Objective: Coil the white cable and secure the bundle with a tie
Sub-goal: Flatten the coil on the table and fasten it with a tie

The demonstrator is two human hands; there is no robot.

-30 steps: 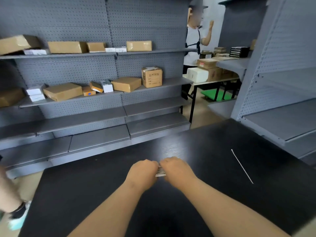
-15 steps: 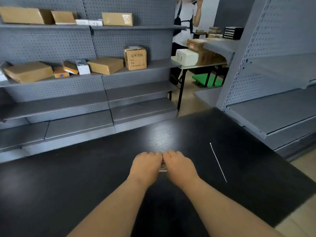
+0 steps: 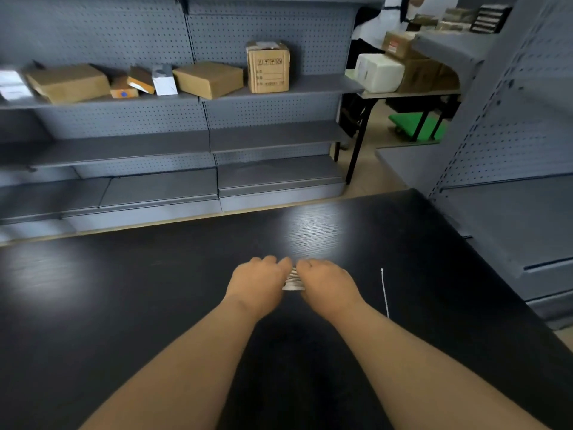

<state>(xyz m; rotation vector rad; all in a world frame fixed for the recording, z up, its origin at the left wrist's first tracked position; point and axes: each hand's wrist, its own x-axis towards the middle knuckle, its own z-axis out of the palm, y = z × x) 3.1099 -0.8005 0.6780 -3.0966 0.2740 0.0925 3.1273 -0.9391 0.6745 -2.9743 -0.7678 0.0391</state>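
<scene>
Both hands, left hand (image 3: pixel 257 282) and right hand (image 3: pixel 325 283), clamp the coiled white cable (image 3: pixel 293 282). Tie (image 3: pixel 384 293) lies right of right hand; next: fetch it.

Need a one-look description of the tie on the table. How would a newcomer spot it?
Start at the black table in the foreground, where both hands meet over the white cable bundle. Look just past the right hand, on its outer side: the tie lies flat there, apart from the hand. It is a thin, straight white strip, the only loose item on the dark tabletop.
</scene>
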